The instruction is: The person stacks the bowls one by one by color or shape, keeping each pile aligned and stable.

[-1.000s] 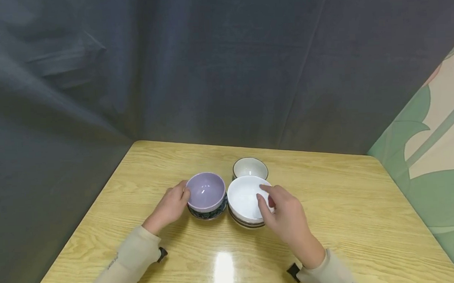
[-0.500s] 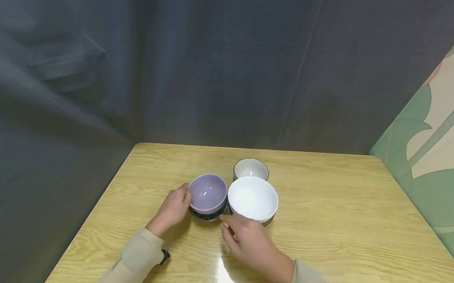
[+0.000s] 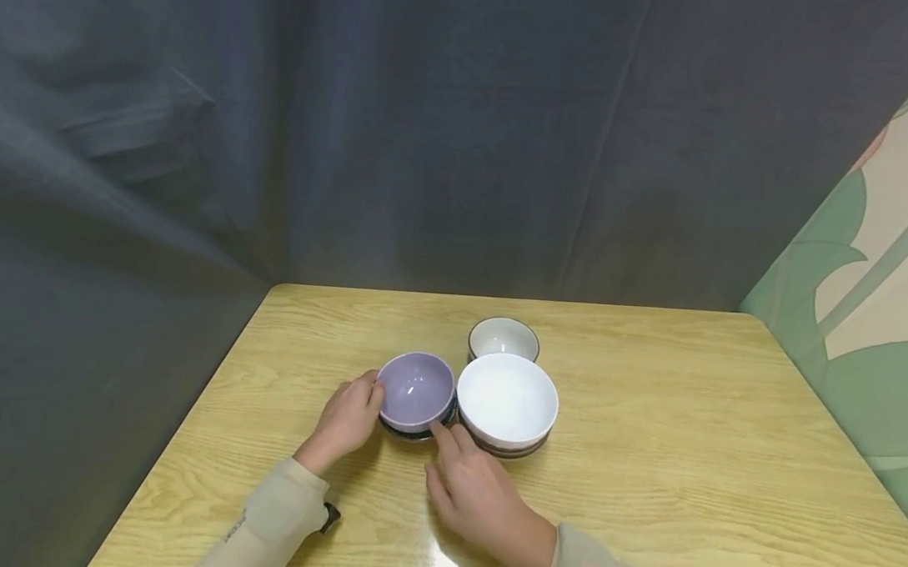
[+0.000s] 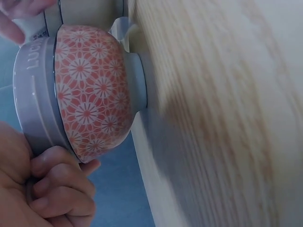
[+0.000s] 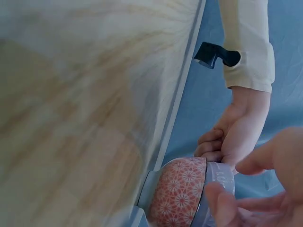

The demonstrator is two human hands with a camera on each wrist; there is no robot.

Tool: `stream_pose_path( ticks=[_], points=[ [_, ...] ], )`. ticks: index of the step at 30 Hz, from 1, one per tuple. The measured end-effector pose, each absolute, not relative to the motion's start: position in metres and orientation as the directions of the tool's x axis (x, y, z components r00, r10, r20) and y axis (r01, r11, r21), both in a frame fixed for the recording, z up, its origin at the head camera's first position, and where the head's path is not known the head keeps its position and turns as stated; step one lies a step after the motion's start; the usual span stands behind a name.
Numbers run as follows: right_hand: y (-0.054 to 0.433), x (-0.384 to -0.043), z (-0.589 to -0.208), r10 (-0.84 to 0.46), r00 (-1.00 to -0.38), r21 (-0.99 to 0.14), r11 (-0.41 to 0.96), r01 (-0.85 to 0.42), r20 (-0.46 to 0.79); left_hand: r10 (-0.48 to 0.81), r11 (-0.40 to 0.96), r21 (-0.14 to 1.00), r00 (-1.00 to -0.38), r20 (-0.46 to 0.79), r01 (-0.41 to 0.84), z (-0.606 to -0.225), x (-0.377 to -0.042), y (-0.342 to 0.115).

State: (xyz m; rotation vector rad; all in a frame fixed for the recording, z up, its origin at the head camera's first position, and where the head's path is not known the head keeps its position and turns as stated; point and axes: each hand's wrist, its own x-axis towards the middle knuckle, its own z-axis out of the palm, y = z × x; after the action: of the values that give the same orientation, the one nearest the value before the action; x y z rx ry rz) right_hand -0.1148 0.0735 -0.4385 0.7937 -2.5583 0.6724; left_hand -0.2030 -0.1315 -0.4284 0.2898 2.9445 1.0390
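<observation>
Flanking purple bowl (image 3: pixel 416 390), left hand (image 3: pixel 348 419) pinching, right hand (image 3: pixel 478 489) perhaps touching.

"What colours do you see?"
"My top bowl (image 3: pixel 416 389) is light purple. The lower bowl (image 4: pixel 92 90) is red outside, with white flowers."
"And the big bowl (image 3: pixel 507 398)?"
"White! My sleeve (image 3: pixel 270 515) is cream. The table (image 3: pixel 669 418) is yellow with darker wavy lines, and the wall (image 3: pixel 889 393) has green leaves."

White glare on the table (image 3: pixel 692 442), wrist views hazy
</observation>
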Motion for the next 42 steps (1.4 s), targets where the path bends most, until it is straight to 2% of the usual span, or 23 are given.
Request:
stream_pose_path(
  ticks=[8,21,27,39,42],
  points=[
    [0.0712,-0.1217,-0.4435,-0.393,-0.734,-0.287,0.738,-0.611,0.553,0.174,0.788,0.589,-0.982,0.067,0.18,-0.4315,-0.2025,-0.1317],
    [0.0697,-0.1204,-0.4429,-0.402,-0.784,-0.274,0.779,-0.564,0.472,0.167,0.798,0.572,-0.982,0.087,0.187,-0.4352,-0.2021,-0.128],
    [0.0709,-0.1203,-0.4414,-0.395,-0.791,-0.264,0.792,-0.551,0.467,0.166,0.79,0.586,-0.983,0.077,0.179,-0.4376,-0.2056,-0.1268],
    [0.0703,-0.119,-0.4412,-0.387,-0.799,-0.28,0.791,-0.545,0.461,0.197,0.845,0.484,-0.974,0.113,0.227,-0.4325,-0.208,-0.126],
    [0.0704,-0.1174,-0.4412,-0.393,-0.793,-0.284,0.782,-0.554,0.466,0.215,0.833,0.507,-0.974,0.076,0.223,-0.4296,-0.2088,-0.127]
  ],
)
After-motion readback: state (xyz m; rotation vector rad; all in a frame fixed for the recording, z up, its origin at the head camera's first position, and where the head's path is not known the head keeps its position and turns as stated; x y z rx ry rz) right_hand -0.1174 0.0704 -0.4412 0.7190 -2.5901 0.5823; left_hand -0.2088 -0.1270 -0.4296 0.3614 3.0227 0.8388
